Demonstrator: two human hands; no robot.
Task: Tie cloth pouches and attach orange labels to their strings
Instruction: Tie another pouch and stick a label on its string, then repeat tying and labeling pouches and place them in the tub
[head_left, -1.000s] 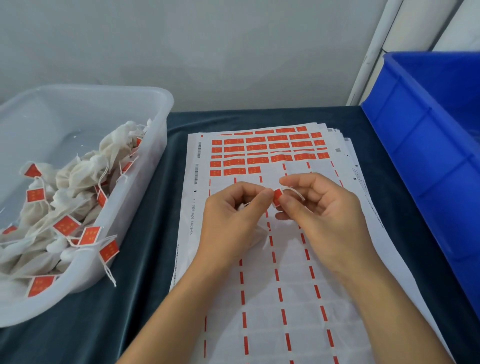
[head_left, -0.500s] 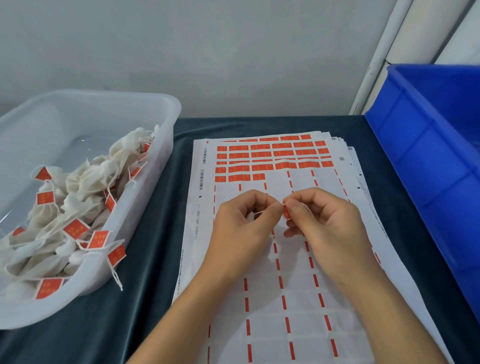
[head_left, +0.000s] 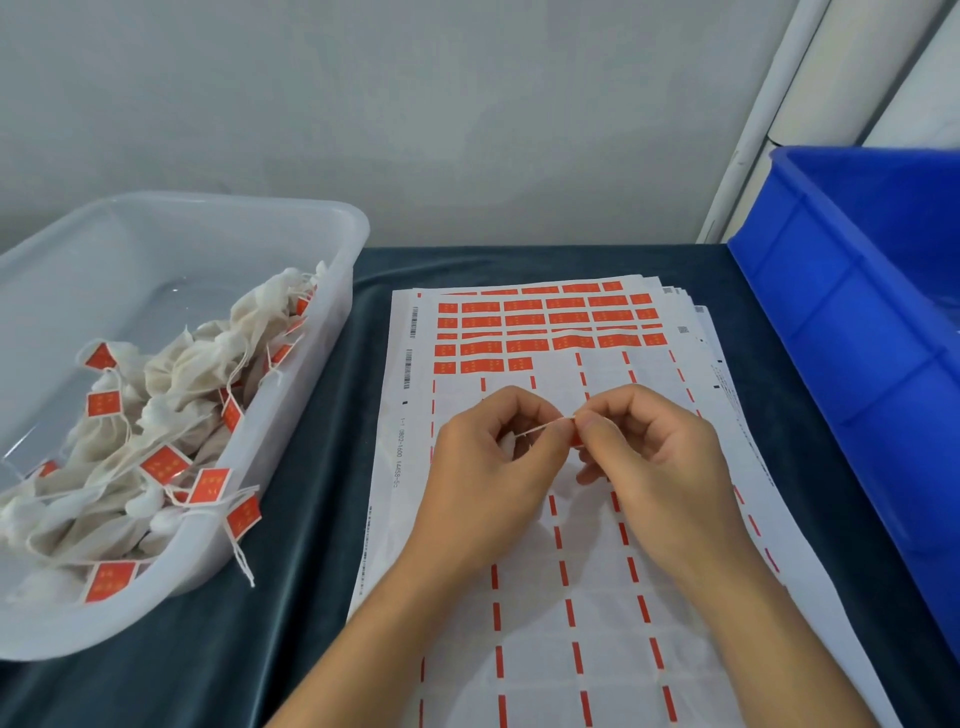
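Note:
My left hand (head_left: 493, 467) curls around a small white cloth pouch (head_left: 508, 444), of which only a sliver shows between the fingers. A thin white string (head_left: 543, 427) runs from it to my right hand (head_left: 649, 452). That hand pinches an orange label (head_left: 576, 440) folded over the string's end, mostly hidden by thumb and forefinger. Both hands hover above the label sheets (head_left: 545, 597), whose far rows still carry orange labels (head_left: 545, 322).
A clear plastic tub (head_left: 311, 332) at the left holds several tied pouches with orange labels (head_left: 166, 462). A blue crate (head_left: 852, 332) stands along the right. Dark cloth covers the table (head_left: 291, 597); a wall is close behind.
The label has gone from sticking out between my hands to being pressed between my right thumb and forefinger. The string now runs taut between the hands.

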